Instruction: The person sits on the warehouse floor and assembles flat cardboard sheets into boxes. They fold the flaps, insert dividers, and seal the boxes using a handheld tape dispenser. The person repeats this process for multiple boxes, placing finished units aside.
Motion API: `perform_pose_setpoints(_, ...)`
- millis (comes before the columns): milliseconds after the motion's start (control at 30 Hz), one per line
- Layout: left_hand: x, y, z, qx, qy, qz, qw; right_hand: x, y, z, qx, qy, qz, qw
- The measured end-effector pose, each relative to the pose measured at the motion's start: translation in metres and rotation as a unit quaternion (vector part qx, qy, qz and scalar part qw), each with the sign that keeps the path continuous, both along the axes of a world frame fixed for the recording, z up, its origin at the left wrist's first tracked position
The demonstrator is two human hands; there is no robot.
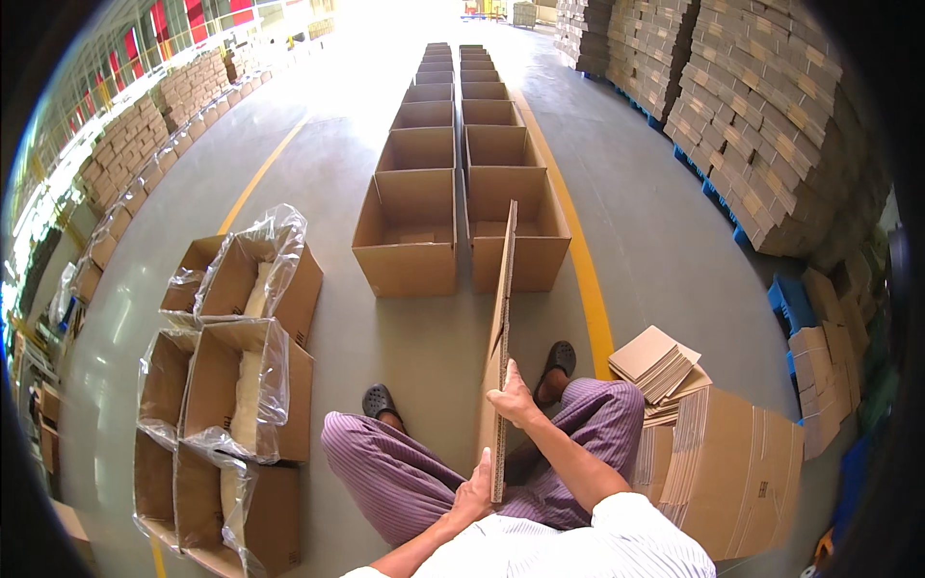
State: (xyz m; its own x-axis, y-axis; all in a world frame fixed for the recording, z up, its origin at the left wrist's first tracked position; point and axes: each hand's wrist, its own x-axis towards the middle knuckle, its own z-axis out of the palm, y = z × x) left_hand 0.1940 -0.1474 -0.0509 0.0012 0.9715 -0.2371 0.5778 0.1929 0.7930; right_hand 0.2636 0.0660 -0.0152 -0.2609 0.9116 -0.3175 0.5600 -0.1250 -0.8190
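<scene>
A flattened cardboard box stands on edge between my knees, seen nearly edge-on and reaching up and away from me. My left hand is closed on its near lower end. Farther along, my right hand grips the same box from the right side, thumb over the edge. Ahead, two long rows of open-topped cardboard boxes run into the distance. To my right lies a stack of flat folded boxes, with a pile of small cardboard sheets beyond it.
On the left stand several open boxes with clear plastic liners. Tall stacks of flat cardboard rest on blue pallets at the right. A yellow floor line runs beside the right row. More cartons line the far left.
</scene>
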Motion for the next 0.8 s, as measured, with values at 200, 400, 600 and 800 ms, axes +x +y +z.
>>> perform_pose_setpoints(200, 0.015, 0.023, 0.009, 0.041, 0.003, 0.026, 0.999, 0.007, 0.028, -0.018, -0.004, 0.026, -0.001, 1.0)
perform_pose_setpoints(400, 0.021, 0.04, 0.019, 0.045, -0.001, 0.06, 0.997, 0.008, 0.047, -0.018, -0.001, 0.063, 0.029, 0.998)
perform_pose_setpoints(600, 0.01, 0.055, 0.006, 0.094, 0.001, 0.076, 0.993, -0.01, 0.059, 0.004, -0.005, 0.035, 0.039, 0.999)
perform_pose_setpoints(800, 0.015, 0.086, 0.004, 0.111, -0.016, 0.071, 0.991, -0.004, 0.091, -0.009, 0.01, 0.027, 0.03, 0.999)
